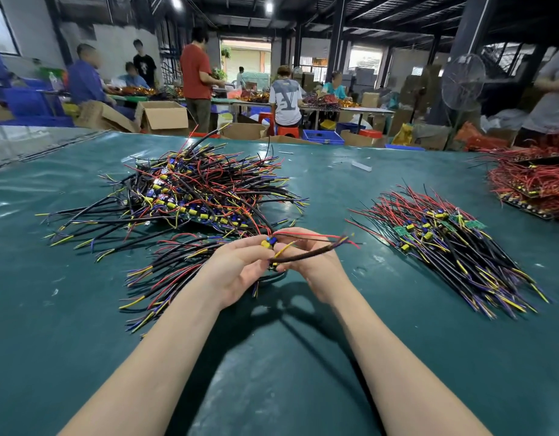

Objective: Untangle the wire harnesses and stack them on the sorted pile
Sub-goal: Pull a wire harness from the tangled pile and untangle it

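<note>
- Hands meet mid-counter: left hand (240, 272) and right hand (312, 265) both pinch one black-sheathed wire harness (306, 254) above the teal counter (287, 372).
- Tangled wire heap (202, 190) lies beyond the left hand; the sorted wire pile (454, 247) is well apart to the right, with open counter between.

Beyond the green-covered table (67, 325) stand an open cardboard box (164, 118), a blue basket (322, 136) and a pedestal fan (463, 81).

The harness (306, 253) between the two hands is smeared at its far wire ends, and the fingers of the left hand (240, 270) and right hand (314, 265) cover most of its yellow and blue parts. The red-wire heap (533, 184) on the counter (83, 309) runs off the right edge, as does the person in grey (552, 99) beside it.
</note>
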Demonstrator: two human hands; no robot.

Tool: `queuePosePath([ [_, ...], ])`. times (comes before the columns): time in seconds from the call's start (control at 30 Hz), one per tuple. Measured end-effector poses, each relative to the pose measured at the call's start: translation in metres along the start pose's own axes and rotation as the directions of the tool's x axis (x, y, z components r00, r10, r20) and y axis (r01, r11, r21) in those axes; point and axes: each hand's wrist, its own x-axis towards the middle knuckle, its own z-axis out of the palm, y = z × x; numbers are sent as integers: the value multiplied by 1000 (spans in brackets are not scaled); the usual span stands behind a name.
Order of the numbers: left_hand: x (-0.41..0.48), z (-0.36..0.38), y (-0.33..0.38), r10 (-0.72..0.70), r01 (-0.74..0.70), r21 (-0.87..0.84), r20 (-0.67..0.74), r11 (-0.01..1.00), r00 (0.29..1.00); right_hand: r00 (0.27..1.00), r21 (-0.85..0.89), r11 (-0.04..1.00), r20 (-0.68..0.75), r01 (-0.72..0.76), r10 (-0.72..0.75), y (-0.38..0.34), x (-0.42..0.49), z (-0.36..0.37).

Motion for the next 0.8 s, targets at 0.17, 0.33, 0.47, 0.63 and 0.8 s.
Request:
queuePosePath([
  [0.17,-2,0,-2,33,-48,319,54,947,998,989,55,998,-141,-34,41,5,2,-1],
  [0.33,-4,-1,-2,23,-60,507,80,860,997,971,66,996,-224,-65,79,3,3,-3],
  [0.47,-5,4,-9,-33,-3,351,96,937,995,966,69,996,-249,-57,73,4,2,1],
  [0.63,-2,3,-16,40,-35,241,-17,970,999,966,71,995,-244,-71,86,8,1,10],
  [0.8,-2,8,-19,124,-108,251,-51,962,991,956,195,977,-259,-85,135,7,2,6],
])
